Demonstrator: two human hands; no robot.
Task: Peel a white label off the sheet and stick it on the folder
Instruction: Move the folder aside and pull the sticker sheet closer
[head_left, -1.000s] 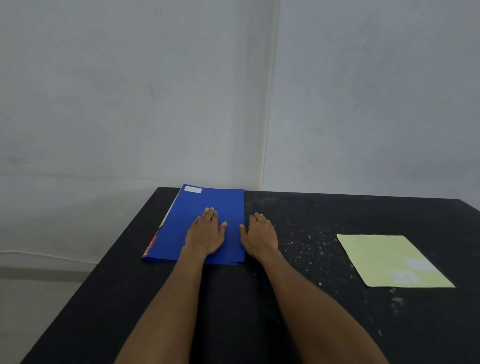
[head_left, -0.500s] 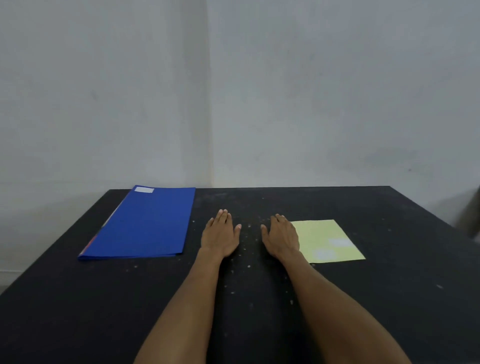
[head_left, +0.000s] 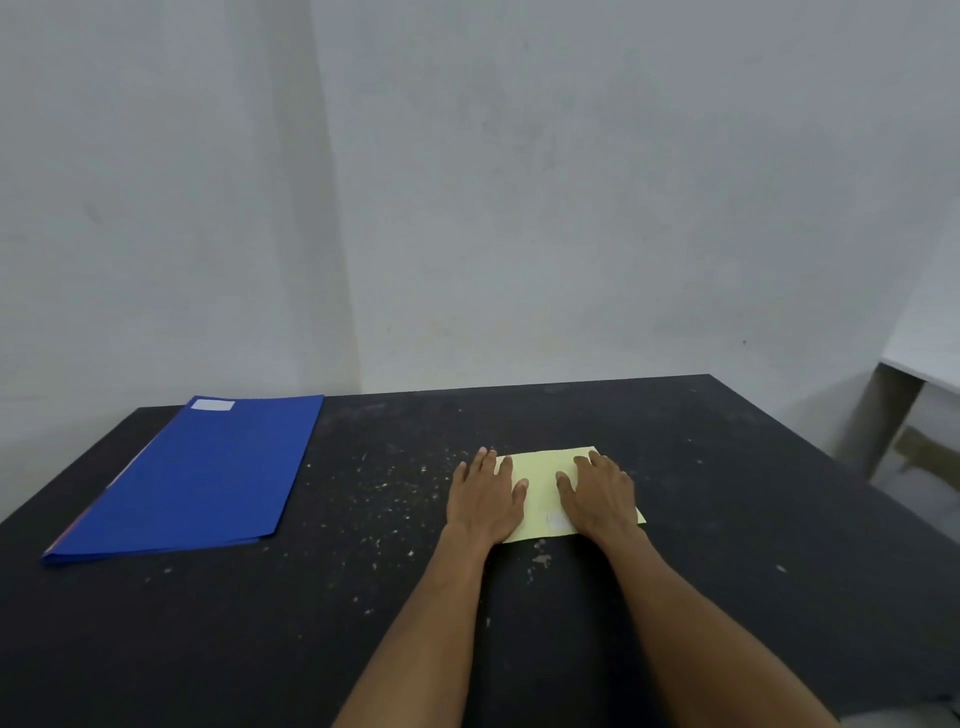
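Note:
A blue folder lies flat at the left of the black table, with one white label stuck at its far left corner. A pale yellow label sheet lies right of centre. My left hand rests flat, palm down, on the sheet's left edge. My right hand lies flat on the sheet's right half. A white label shows on the sheet between my wrists. Neither hand holds anything.
White specks are scattered over the table between folder and sheet. Pale walls meet in a corner behind the table. A white shelf or bench stands past the table's right edge.
My hands moved right, from the folder across the bare table onto the yellow sheet. My view swung right with them, so the folder now sits far left.

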